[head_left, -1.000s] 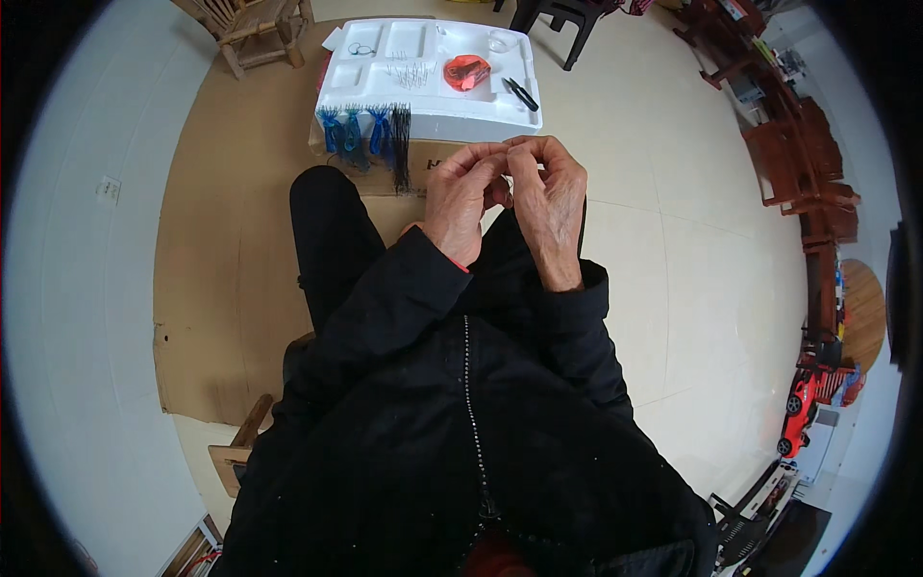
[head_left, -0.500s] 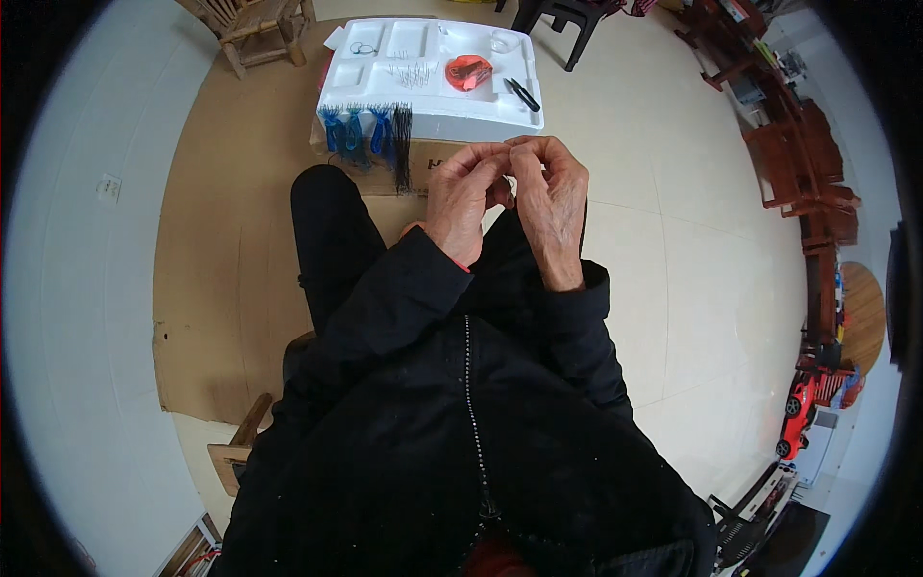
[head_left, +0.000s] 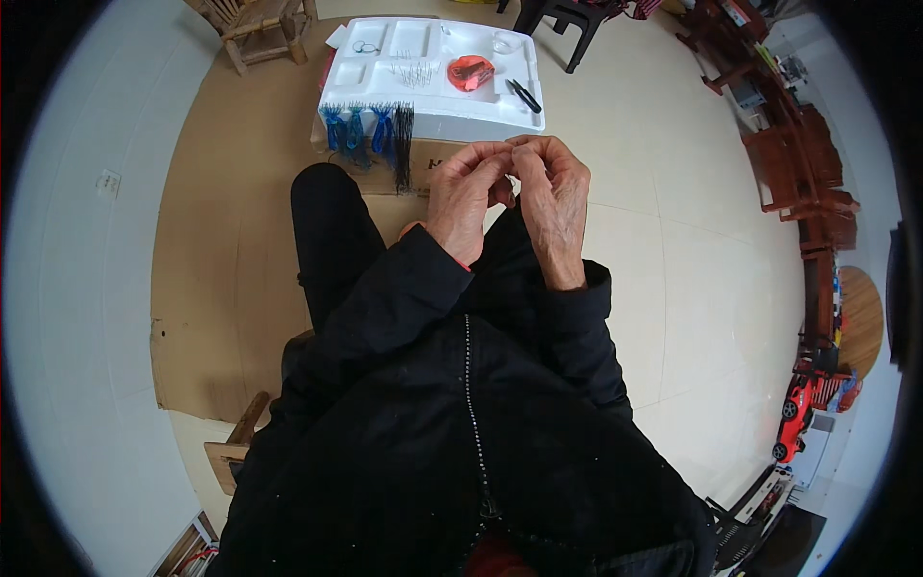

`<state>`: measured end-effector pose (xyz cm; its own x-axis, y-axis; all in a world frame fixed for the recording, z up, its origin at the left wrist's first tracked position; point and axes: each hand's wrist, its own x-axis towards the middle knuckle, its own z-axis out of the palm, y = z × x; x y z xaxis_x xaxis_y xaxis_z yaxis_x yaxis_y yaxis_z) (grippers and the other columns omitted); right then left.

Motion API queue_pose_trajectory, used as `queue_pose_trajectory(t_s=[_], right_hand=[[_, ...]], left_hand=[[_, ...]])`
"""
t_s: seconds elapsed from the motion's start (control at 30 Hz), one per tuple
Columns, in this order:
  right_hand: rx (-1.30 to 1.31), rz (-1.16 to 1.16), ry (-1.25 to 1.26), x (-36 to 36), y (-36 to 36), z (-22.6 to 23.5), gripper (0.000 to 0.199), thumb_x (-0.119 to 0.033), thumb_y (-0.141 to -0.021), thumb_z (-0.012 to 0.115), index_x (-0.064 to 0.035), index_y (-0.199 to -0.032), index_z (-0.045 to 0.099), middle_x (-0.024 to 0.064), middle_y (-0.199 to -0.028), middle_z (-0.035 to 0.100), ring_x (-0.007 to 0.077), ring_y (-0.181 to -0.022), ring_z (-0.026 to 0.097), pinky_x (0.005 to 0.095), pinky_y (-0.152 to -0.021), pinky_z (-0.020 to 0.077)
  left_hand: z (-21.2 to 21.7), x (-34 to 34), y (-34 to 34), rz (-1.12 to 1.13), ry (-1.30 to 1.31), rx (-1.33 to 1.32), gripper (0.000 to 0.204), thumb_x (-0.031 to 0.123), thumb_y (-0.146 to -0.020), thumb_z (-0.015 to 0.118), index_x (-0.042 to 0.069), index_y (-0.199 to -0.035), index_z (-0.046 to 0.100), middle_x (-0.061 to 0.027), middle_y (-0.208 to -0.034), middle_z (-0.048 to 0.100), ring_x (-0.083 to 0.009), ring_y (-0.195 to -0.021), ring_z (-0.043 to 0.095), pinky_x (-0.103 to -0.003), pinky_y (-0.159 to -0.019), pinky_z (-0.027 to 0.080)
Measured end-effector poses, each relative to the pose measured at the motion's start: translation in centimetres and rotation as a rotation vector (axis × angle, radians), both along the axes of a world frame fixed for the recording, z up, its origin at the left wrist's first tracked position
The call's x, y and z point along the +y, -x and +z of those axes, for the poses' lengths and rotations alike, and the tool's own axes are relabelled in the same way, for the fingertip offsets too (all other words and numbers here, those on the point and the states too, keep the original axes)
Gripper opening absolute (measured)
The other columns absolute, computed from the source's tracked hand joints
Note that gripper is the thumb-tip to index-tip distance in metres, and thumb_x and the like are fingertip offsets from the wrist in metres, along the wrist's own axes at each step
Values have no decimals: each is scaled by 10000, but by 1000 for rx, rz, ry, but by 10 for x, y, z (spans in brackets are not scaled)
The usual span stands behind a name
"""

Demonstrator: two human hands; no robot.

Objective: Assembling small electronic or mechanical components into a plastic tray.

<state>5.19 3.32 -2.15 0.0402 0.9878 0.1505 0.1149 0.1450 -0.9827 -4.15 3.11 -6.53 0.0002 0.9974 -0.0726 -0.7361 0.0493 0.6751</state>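
Observation:
My left hand (head_left: 461, 197) and my right hand (head_left: 555, 197) meet fingertip to fingertip over my lap, both pinched closed. Whatever they hold is too small to make out. Just beyond them stands a white foam tray (head_left: 452, 109) with moulded hollows. Over its near left edge hang blue strand bundles (head_left: 382, 130) and a bundle of black strands (head_left: 404, 149). Thin wire-like pieces (head_left: 413, 73) lie in the middle of the tray. To their right are a red round piece (head_left: 470, 73) with small dark items on it and black thread snips (head_left: 524, 95).
A cardboard box (head_left: 423, 159) supports the tray. A small clear dish (head_left: 504, 42) and a thin greenish loop (head_left: 363, 47) sit in the tray. Flat cardboard (head_left: 221, 288) covers the floor at left. A bamboo chair (head_left: 260, 24) and a dark stool (head_left: 567, 24) stand beyond.
Both hands stay pinched together in nearly the same place. The view has shifted very slightly; nothing on the tray has visibly moved.

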Motion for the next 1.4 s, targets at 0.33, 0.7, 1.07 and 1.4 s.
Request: queue_pose_trajectory(t_s=[0.33,0.7,1.07,1.4], right_hand=[[-18,12,-67,5,-1,-5,210,-110,-851,520,89,-846,587,83,-680,598,103,-544,568,233,-494,484],[36,14,80,4,-2,0,174,-106,-839,521,52,-823,591,59,-821,604,94,-712,510,239,-659,436],[46,21,-3,9,-5,-8,233,-140,-830,514,71,-862,607,49,-653,572,87,-530,514,229,-484,423],[45,56,86,4,-7,-3,185,-111,-846,519,54,-862,601,67,-850,610,125,-770,576,260,-701,472]], left_hand=[[-1,1,1,-2,-5,6,109,78,-889,573,-4,-940,625,-42,-777,634,-87,-549,512,-213,-529,429],[0,1,1,-18,-19,-2,126,80,-895,558,-9,-953,624,-60,-794,638,-88,-574,522,-210,-541,434],[-1,1,1,-25,-31,0,133,82,-893,561,-17,-954,627,-64,-800,641,-87,-567,521,-211,-540,437],[-4,-1,2,-38,-36,-2,132,84,-892,564,-14,-953,628,-65,-806,646,-90,-560,518,-216,-543,442]])
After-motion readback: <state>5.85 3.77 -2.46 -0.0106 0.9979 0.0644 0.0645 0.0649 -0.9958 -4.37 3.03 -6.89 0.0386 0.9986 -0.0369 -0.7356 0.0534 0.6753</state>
